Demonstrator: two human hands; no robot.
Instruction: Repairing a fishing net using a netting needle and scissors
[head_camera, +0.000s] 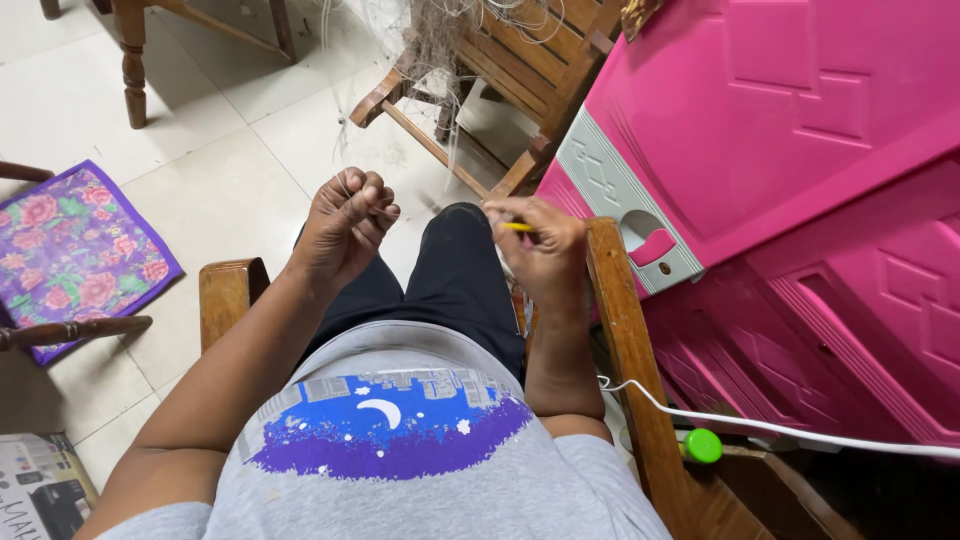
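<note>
At the far left a floral cushion (75, 250) lies on a low chair, its wooden arm (75, 331) near the picture's edge. In the near left corner a printed box (40, 490) sits on the tiled floor (220, 190).

The person sits in a wooden chair, whose left armrest (228, 295) shows beside the forearm. The left hand (345, 228) is raised over the lap, fingers curled shut and pinching fine net threads (345, 150) that run up and away to a tangled net (440, 45) draped on another wooden chair (500, 95) farther off.

Right of it, over the black-trousered knee, the right hand (540, 250) is closed on a thin yellow needle (517, 227), whose tip points left toward the threads. This hand rests just beside the right armrest (625, 340).

Along the right side stands a big pink plastic cabinet (800, 150) with a grey panel (615, 200) and a pink latch (652, 246). Near its foot, a white cable (780, 428) runs rightward past a green cap (702, 446).
</note>
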